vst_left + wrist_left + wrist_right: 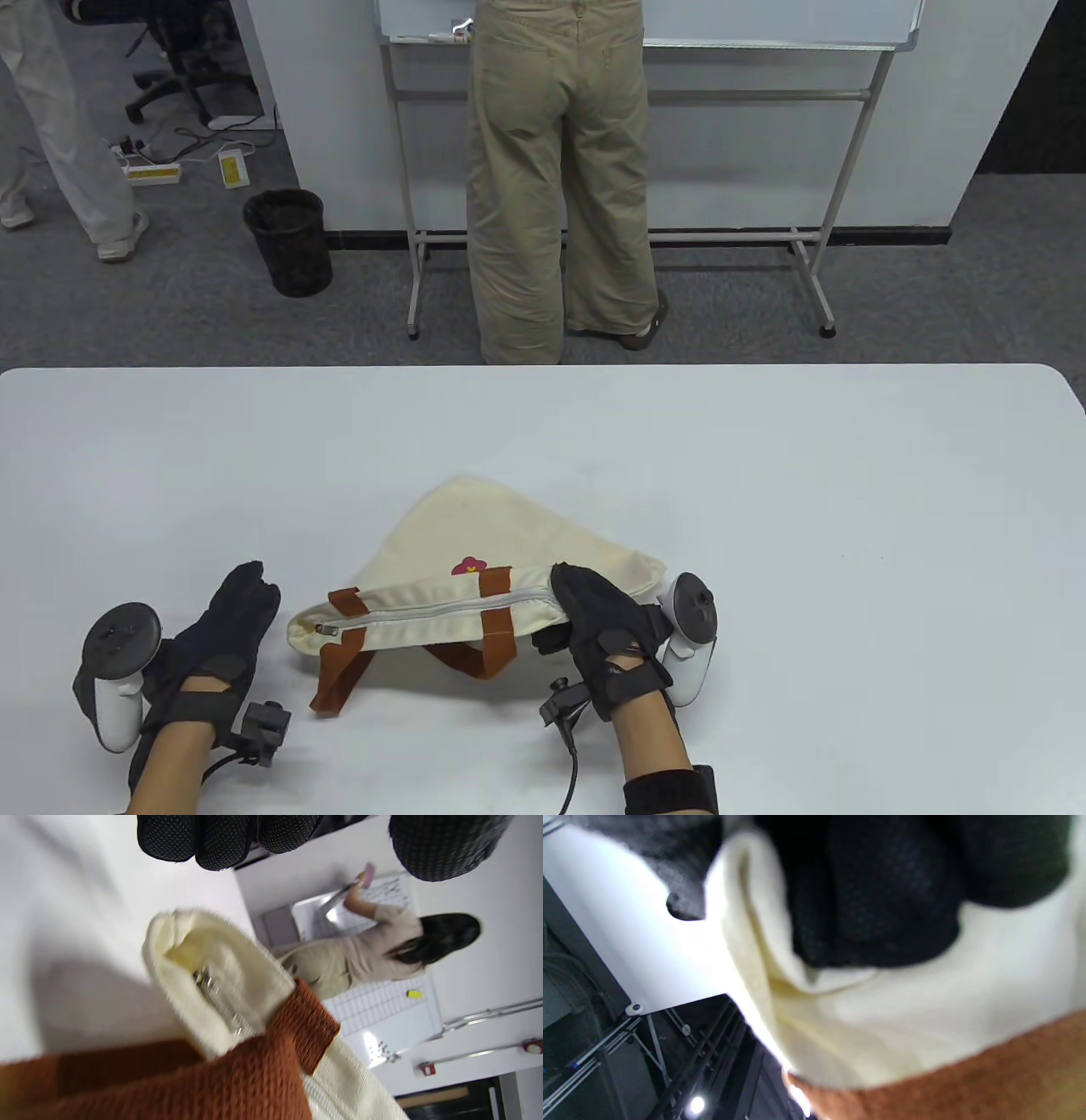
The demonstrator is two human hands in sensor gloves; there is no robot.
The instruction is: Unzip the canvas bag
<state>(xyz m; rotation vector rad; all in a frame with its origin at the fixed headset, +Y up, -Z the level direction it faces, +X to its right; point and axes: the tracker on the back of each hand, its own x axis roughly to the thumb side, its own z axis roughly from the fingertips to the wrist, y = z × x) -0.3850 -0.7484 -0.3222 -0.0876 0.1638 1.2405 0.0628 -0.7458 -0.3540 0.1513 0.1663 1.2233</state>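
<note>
A cream canvas bag (501, 535) with brown straps (339, 671) lies on the white table (764, 475), its zipped top edge facing me. The zip (450, 604) runs closed along the top, and the metal slider (324, 630) sits at the bag's left end; it also shows in the left wrist view (208, 984). My right hand (594, 620) grips the bag's right end, fingers pressed into the cream cloth (925, 1001). My left hand (233, 615) lies beside the bag's left end, a short gap from the slider, fingers stretched out and holding nothing.
A person in beige trousers (556, 187) stands at a whiteboard (645, 21) beyond the table's far edge. A black bin (288, 242) stands on the floor at the left. The table's near edge lies under my forearms.
</note>
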